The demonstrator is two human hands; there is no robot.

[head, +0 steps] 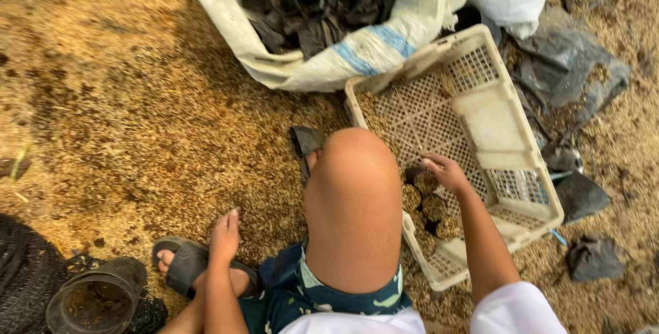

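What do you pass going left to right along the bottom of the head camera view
Black pot → sandalled foot → left hand → bent knee → right hand over filled small pots → cream crate → dark scrap.

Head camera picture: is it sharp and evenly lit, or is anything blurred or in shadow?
Head view: soft, even daylight with no glare; the husk-strewn ground looks smeared toward the left edge; the pale crate is fairly sharp; the dark pot sits in dim shade; the right hand reads clearly.
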